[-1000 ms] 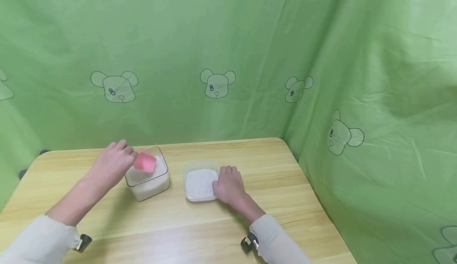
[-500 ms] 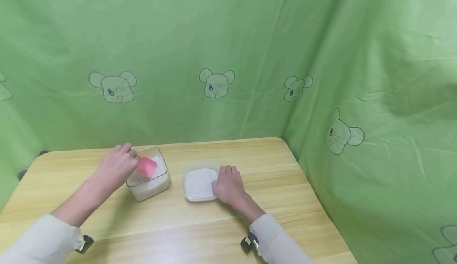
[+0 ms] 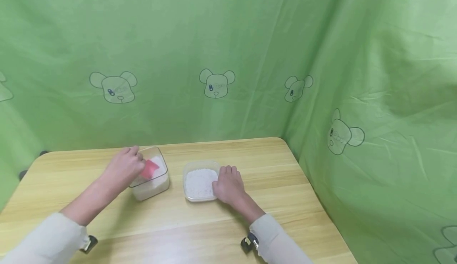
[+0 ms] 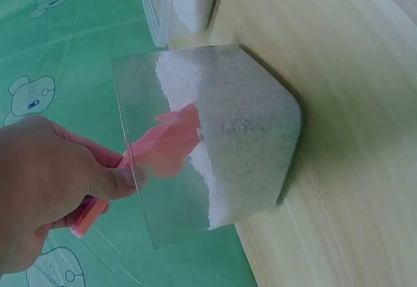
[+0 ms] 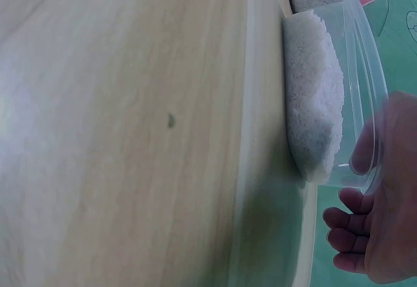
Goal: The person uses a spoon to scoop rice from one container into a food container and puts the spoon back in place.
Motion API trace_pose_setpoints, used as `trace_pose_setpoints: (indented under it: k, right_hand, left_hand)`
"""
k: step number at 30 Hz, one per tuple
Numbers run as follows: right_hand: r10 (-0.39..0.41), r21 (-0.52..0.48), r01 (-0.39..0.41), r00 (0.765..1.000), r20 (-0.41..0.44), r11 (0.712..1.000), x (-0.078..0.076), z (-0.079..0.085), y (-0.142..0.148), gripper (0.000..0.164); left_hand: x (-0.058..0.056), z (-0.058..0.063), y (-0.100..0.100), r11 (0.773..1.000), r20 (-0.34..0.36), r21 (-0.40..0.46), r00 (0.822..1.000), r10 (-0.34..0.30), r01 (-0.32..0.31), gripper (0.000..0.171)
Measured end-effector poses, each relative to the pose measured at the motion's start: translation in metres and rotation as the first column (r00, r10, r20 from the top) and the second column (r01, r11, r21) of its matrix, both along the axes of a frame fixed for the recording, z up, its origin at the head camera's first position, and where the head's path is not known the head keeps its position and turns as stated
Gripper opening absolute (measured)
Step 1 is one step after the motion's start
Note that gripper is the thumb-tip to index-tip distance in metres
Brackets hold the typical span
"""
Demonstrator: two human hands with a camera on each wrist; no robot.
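A pink scoop (image 4: pixel 171 145) is pinched by its handle in my left hand (image 3: pixel 123 169). Its bowl dips into the white grains (image 4: pixel 234 124), which look like rice, inside a clear square container (image 3: pixel 151 188) on the left. My right hand (image 3: pixel 230 184) grips the right rim of a second, lower clear container (image 3: pixel 192 199), thumb on the inner side and fingers outside. White grains (image 5: pixel 313 91) fill part of that container too. In the right wrist view, the scoop and the first container show only at the top edge.
Both containers stand side by side on a light wooden table (image 3: pixel 178 232), a small gap between them. A green curtain (image 3: pixel 171 38) with bear-head prints hangs behind the table and along its right side.
My left hand has moved right and slightly down, and the scoop's bowl has gone deeper into the grains in the left container. The right hand has stayed on its container's rim.
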State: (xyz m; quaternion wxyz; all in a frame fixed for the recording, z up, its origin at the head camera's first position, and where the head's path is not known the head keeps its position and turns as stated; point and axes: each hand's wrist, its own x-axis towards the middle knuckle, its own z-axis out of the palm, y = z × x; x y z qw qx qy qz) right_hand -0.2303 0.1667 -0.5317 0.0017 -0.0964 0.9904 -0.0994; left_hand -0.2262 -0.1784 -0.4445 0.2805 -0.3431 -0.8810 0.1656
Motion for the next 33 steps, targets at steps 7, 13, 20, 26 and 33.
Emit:
trace_pose_setpoints:
  k: [7,13,20,26,33]
  right_hand:
    - [0.008,-0.019,-0.008,1.0,-0.005,1.0,0.001,0.001,0.001,0.024]
    - [-0.003,-0.002,0.003,1.0,0.01,1.0,0.001,0.002,0.001,0.025]
    - [-0.005,-0.003,0.005,1.0,0.016,1.0,0.001,0.001,0.0,0.025]
    - [-0.007,0.019,0.007,1.0,0.019,1.0,0.0,0.003,0.001,0.025]
    - [-0.005,-0.001,0.005,1.0,0.03,1.0,0.001,0.005,0.0,0.027]
  left_hand:
    - [-0.004,-0.007,0.008,0.999,-0.005,-0.044,1.0,0.006,-0.006,0.026]
    - [-0.008,-0.017,0.014,1.0,0.05,-0.006,0.999,0.005,-0.005,0.026]
    - [-0.006,-0.024,0.013,0.999,0.093,0.044,0.995,0.021,-0.026,0.024]
    - [-0.009,-0.022,0.016,0.998,0.132,0.026,0.99,0.056,-0.06,0.03]
    - [-0.009,-0.024,0.016,0.995,0.206,0.003,0.974,0.099,-0.101,0.033]
